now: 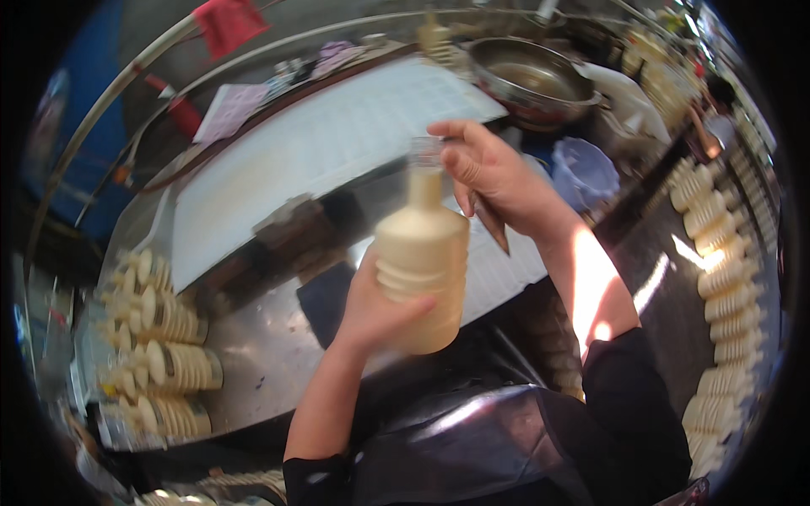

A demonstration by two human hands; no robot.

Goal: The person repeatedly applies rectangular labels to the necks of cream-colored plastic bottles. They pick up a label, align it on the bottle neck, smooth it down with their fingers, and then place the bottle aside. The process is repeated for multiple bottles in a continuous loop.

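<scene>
A cream-coloured plastic bottle (424,232) with ribbed sides stands nearly upright in front of me, its neck paler and see-through at the top. My left hand (378,299) is wrapped round its lower body, thumb across the front. Beside the neck is my right hand (494,169), its index finger and thumb by the rim; the blur hides whether they touch it. A brown, pointed, blade-like tool (492,223) sticks out downward from under the right palm, seemingly held by the curled fingers.
Similar bottles (173,367) lie stacked on the metal bench (253,363) at left. Behind is a sloping white panel (312,135). A large metal basin (531,76) and a pale blue bucket (584,174) stand at back right. More bottles (726,304) line the right side; another person (717,126) is beyond.
</scene>
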